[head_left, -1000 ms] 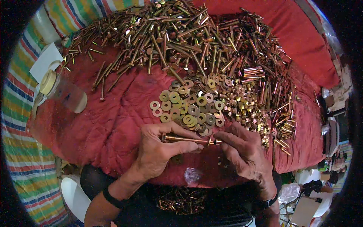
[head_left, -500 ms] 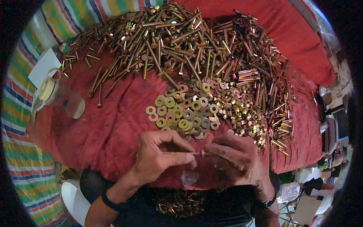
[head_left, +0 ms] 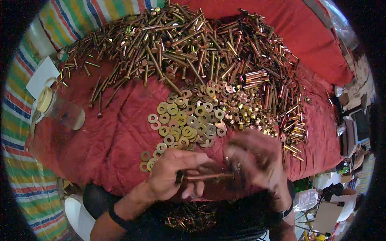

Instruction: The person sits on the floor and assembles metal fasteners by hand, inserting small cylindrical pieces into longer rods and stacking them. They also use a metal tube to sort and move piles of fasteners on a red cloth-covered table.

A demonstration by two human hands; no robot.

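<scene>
Steadiness seemed to matter most: the bolt (head_left: 211, 176), just below the washer pile (head_left: 185, 127), was best held level by the left hand (head_left: 171, 172), which gripped it near one end at the pile's lower edge. The right hand (head_left: 259, 160), lower right of the pile, was blurred beside the other end; whether it grasped anything could not be told. Straight alignment probably suited better than force. The bolt looked slim, long and coppery, apparently with a darker, wider head on the left.

From our head-worn fisheye (left of 2), we look down closely upon our left hand (head_left: 169, 172) and right hand (head_left: 261, 162).
</scene>
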